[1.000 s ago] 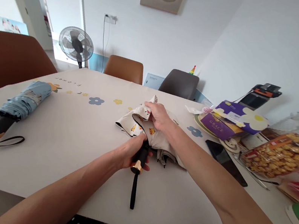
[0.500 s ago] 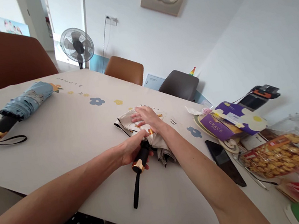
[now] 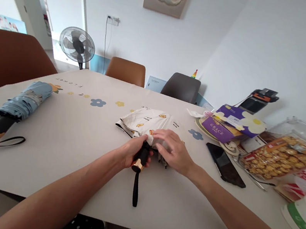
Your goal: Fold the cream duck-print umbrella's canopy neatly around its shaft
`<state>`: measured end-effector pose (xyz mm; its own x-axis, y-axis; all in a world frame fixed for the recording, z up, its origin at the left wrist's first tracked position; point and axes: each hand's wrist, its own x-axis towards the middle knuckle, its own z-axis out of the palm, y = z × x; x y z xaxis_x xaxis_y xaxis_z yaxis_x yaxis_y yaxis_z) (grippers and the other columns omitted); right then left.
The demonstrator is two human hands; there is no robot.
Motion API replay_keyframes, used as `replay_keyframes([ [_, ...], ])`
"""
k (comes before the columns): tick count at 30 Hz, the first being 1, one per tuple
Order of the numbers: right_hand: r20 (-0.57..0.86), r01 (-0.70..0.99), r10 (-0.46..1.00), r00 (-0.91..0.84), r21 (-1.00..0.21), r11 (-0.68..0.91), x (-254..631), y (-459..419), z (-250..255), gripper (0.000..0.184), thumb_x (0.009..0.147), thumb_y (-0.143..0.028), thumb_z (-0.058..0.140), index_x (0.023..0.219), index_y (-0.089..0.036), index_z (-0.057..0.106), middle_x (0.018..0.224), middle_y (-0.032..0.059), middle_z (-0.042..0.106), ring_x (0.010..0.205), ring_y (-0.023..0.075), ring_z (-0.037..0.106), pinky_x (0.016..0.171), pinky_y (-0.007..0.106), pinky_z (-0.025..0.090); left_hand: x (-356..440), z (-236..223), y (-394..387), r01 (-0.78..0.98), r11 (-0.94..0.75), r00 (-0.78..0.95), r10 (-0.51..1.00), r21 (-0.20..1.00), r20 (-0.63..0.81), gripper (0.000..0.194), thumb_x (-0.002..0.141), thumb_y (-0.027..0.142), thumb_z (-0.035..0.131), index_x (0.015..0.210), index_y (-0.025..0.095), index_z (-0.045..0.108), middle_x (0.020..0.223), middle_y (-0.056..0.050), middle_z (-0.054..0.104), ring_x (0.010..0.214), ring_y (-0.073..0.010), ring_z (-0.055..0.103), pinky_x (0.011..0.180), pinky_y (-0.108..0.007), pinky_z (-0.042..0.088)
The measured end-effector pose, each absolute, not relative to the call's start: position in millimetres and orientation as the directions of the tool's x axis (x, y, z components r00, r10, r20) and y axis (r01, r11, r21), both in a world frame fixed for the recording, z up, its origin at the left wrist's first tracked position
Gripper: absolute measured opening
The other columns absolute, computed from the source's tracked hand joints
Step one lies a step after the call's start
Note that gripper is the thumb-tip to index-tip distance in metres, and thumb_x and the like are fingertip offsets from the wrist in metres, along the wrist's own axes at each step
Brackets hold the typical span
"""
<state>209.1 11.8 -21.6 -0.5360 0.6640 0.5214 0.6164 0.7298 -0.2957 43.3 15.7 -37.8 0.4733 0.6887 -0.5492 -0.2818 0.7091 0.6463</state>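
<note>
A folding umbrella [image 3: 153,119] with cream cloth and small orange prints lies loosely folded on the table, its black and gold handle towards me. My left hand [image 3: 134,150] is closed around the top of that handle, with the wrist strap hanging below. At the right side of the cloth is my right hand [image 3: 175,152], its fingers bent a little and the thumb apart. The fingertips are at the fabric near the handle; whether they press on it is hard to see. A blue umbrella [image 3: 26,102], bundled up, lies at the far left.
On the right lie a black phone [image 3: 225,165], a purple box [image 3: 230,122], a pack of cookies [image 3: 284,155] and a white and green cup [image 3: 300,215]. Chairs [image 3: 126,71] stand along the table's far side, with a fan [image 3: 77,45] behind.
My right hand has come off the top of the cream cloth and moved towards me and to the right, baring the prints. My left hand keeps its hold on the handle.
</note>
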Motion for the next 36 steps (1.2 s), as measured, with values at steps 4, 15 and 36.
replay_keyframes([
  [4, 0.554, 0.648, 0.590, -0.588, -0.113, 0.753, 216, 3, -42, 0.032, 0.087, -0.015, 0.043, 0.114, -0.025, 0.056, 0.122, 0.0052, 0.059, 0.120, 0.0204, 0.048, 0.105, 0.046, 0.027, 44, -36, 15, -0.234, 0.739, 0.476, 0.654, 0.631, -0.588, 0.043, 0.087, 0.050, 0.034, 0.078, 0.011, 0.050, 0.058, -0.005, 0.053, 0.041, -0.0125, 0.051, 0.036, -0.023, 0.044],
  [15, 0.483, 0.646, 0.524, -0.701, 0.122, 0.753, 221, 0, -59, 0.057, 0.090, -0.015, 0.036, 0.144, -0.015, 0.018, 0.141, 0.0122, 0.038, 0.135, 0.0232, 0.025, 0.109, 0.052, 0.016, 47, -34, 7, -0.274, 0.693, 0.511, 0.693, 0.667, -0.509, 0.037, 0.084, 0.051, 0.043, 0.078, 0.015, 0.047, 0.059, 0.001, 0.050, 0.043, -0.0083, 0.048, 0.036, -0.019, 0.042],
  [36, 0.589, 0.655, 0.521, -0.618, 0.019, 0.755, 222, -2, -57, 0.037, 0.089, -0.010, 0.040, 0.126, -0.015, 0.046, 0.129, 0.0104, 0.053, 0.125, 0.0179, 0.043, 0.107, 0.043, 0.026, 52, -31, 0, -0.140, 0.598, 0.349, 0.776, 0.790, -0.526, 0.037, 0.083, 0.042, 0.038, 0.070, 0.011, 0.054, 0.063, -0.008, 0.057, 0.052, -0.0189, 0.058, 0.045, -0.034, 0.052],
])
